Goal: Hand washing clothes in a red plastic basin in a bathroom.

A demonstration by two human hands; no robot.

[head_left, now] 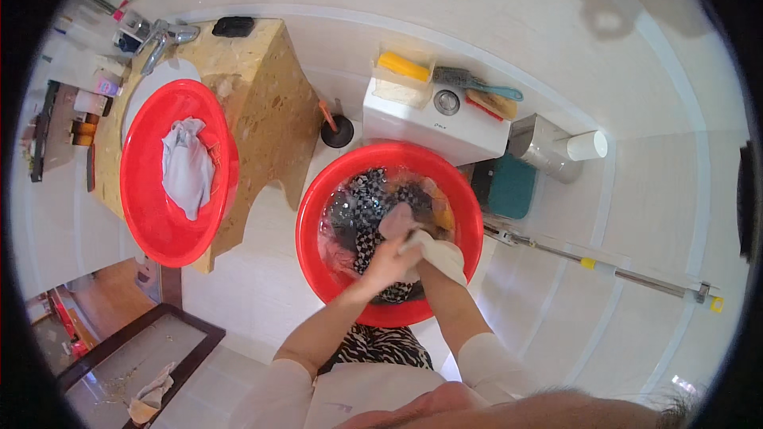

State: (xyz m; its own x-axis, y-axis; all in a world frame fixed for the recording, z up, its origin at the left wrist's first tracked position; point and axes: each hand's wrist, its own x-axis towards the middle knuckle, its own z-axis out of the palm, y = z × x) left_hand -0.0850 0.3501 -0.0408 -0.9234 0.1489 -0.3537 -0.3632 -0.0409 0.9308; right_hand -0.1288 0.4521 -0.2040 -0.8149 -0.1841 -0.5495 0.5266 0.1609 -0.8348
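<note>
Both my hands are over a large red basin (310, 218) with wet laundry in water. A cream cloth (445, 257), possibly a sock, bunches between them, with a pinkish piece (397, 221) just beyond; whether the two are joined I cannot tell. My left hand (389, 260) closes on the cream cloth, its fingers slightly blurred. My right hand (421, 264) is closed too and partly hidden by the same cloth. Beneath lie a black-and-white checked garment (367, 191), a pink item (338, 254) and a yellow one (442, 210).
On the stone counter (266, 79) at left, a second red basin (139, 183) holds a pale lilac garment (187, 167). Behind my basin stand a white box-shaped unit (421, 123) with brushes on top and a plunger (337, 130). A metal bin (548, 143) and a pole (612, 270) are at right.
</note>
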